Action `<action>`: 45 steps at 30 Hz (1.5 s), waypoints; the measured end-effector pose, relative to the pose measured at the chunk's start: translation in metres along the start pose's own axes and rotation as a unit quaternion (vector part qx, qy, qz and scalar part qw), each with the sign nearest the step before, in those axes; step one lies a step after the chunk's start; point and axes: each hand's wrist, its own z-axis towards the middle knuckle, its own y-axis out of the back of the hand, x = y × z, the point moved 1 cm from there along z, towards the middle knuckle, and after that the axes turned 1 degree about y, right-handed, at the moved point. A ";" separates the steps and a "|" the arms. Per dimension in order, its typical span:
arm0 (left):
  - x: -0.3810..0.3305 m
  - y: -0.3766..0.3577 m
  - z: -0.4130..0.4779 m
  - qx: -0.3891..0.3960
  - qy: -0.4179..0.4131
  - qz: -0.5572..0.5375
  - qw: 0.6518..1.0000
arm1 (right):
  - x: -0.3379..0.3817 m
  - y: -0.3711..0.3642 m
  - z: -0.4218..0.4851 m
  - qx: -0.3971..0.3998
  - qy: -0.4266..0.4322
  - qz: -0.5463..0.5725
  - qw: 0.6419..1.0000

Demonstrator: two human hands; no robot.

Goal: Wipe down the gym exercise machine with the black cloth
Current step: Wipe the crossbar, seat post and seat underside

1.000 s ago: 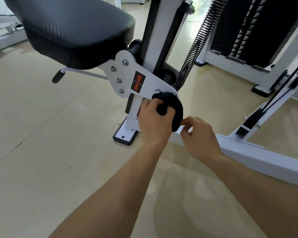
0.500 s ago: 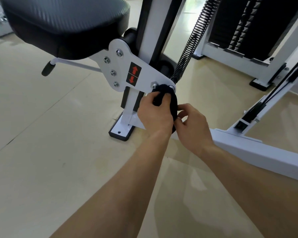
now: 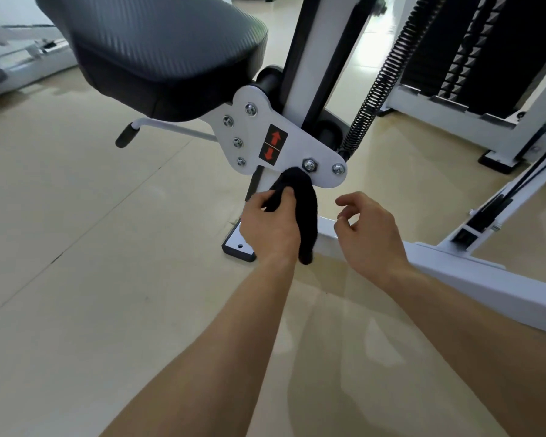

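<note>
Two bare forearms stretched up from the bottom of the head-camera view toward the gym exercise machine [image 3: 320, 52], a white-framed unit standing on a pale beige floor [image 3: 76, 263]. The left hand [image 3: 270, 230] gripped the black cloth [image 3: 308, 209], fingers curled round a bunched fold. The cloth's top pressed against the lower edge of a white bracket plate [image 3: 297, 143], just below a hex nut [image 3: 310, 165], while its loose tail hung past the wrist. Bunching it that way likely gave a firm pad for working round the bolt heads. The right hand [image 3: 368, 234] hovered just beside the cloth, not touching it, its fingers loosely curled on nothing. It seemed placed to steady or refold the cloth if needed. The two hands were near each other but apart.

On the plate, a black sticker [image 3: 273, 146] with red up and down arrows presumably marked the seat adjustment. A black padded seat [image 3: 158, 48] overhung the plate's upper left corner, and a white lever [image 3: 171, 129] with a black grip stuck out beneath it. A black coil spring [image 3: 380, 80] rose from behind the plate's right end. A white base beam [image 3: 486, 279] ran to the right along the floor, behind the right wrist. Judging by the cloth's position, wiping was under way on the bracket. How much of the machine was left could not be told.
</note>
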 end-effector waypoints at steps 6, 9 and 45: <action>-0.026 -0.016 0.021 0.004 -0.052 -0.042 0.998 | 0.022 -0.011 -0.001 -0.012 0.007 0.023 1.000; -0.018 -0.021 0.023 0.016 -0.098 0.024 0.995 | 0.029 -0.014 -0.004 -0.008 0.008 0.027 1.000; -0.054 0.043 0.123 -0.087 -0.181 0.083 0.976 | 0.053 -0.058 0.000 0.047 0.004 0.076 0.996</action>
